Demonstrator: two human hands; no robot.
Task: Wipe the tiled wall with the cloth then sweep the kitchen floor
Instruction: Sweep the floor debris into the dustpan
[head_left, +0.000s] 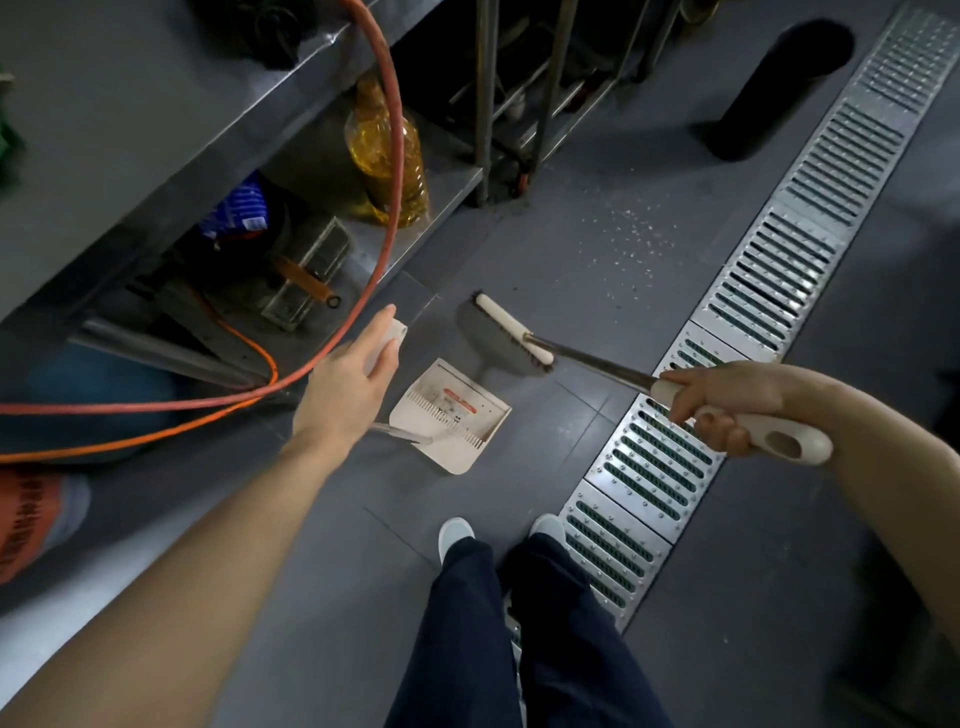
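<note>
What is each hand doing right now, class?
Left hand: holds the dustpan handle.
Right hand: grips the broom handle.

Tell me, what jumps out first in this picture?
The right hand grips a long-handled broom at centre, its brush on the grey floor beside a cream dustpan whose handle the left hand holds. An orange hose loops on the left, and a metal drain grate runs along the right.

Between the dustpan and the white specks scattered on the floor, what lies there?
In the head view, the broom head sits on the grey floor between the dustpan and the white specks; beyond the broom the floor is bare up to them.
</note>
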